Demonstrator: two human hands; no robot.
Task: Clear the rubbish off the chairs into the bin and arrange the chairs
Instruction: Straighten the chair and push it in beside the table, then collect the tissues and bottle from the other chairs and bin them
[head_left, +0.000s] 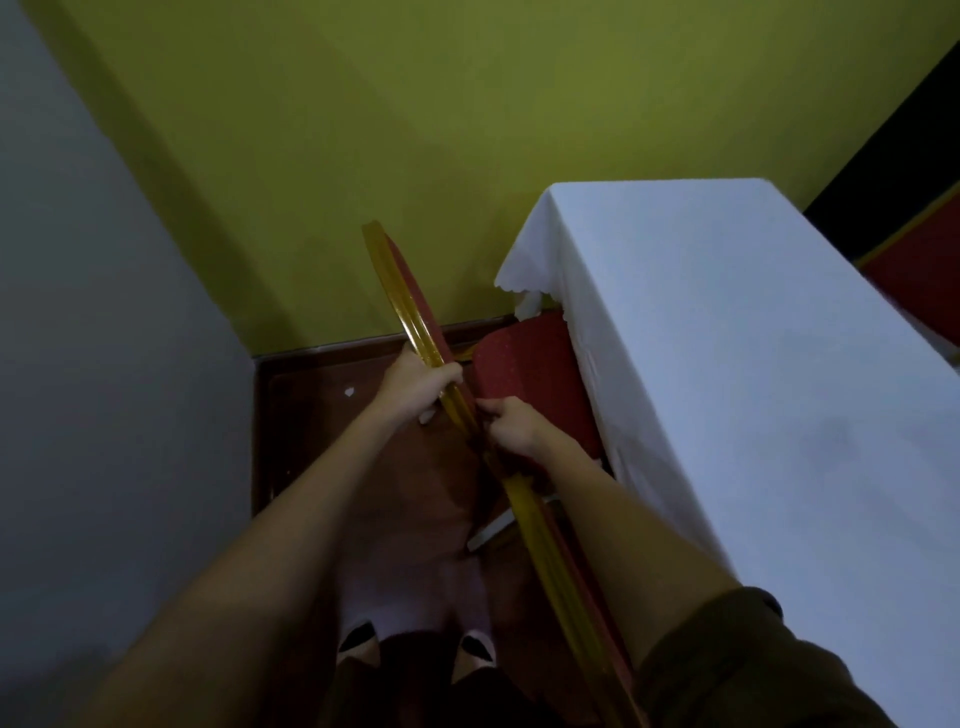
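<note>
Left hand (423, 382): grip closed around the gold frame of the chair back (410, 317), fingers wrapped over its edge. Right hand (511, 426): grip closed on the same frame just below, at 5 o'clock from the left hand, with the thumb and fingers pinched at the joint between back and seat.

The chair occupies the centre of the view. Its back runs as a long, narrow, curved band from 11 o'clock to 5 o'clock, seen edge-on. The frame is glossy, ribbed and gold-toned; the panel behind it is dark red. The seat (524, 369), at 2 o'clock from the hands, is padded in red fabric with a fine dotted pattern and a rounded front edge. Its far side sits under the overhang of the cloth.

At 3 o'clock stands the tabletop (727, 338), covered by a plain white cloth with a scalloped hem that hangs at the corner.

The floor (311, 415) is dark reddish-brown and glossy, with a small white scrap (349, 391) at 9 o'clock from the hands. The far wall (363, 130) is olive green; the wall at 9 o'clock (78, 312) is grey.
</note>
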